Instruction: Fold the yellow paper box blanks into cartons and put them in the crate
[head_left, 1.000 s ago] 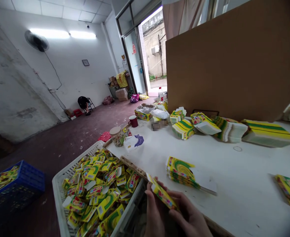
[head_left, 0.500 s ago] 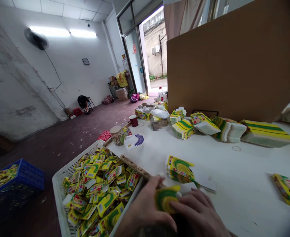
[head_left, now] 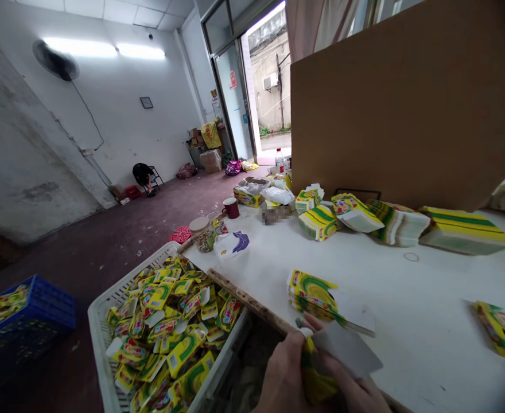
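Note:
At the near table edge, my left hand is closed around a small yellow-and-green cardboard box. My right hand grips the same box from the other side, with a plain grey-white panel sticking up over its fingers. Parts of the fingers are hidden behind the cardboard. Just beyond the hands lies a stack of flat printed cartons. To the left, a white plastic basket is heaped with folded yellow boxes.
A wooden strip runs along the table edge. Bundles of cartons line the back beside a large cardboard sheet. A jar, a tissue pack and a mug stand far left. A blue crate sits on the floor.
Both hands have moved right with the box. Its grey-white panel now faces up over the right hand, where the yellow printed side showed before. The gap beside the basket is now uncovered.

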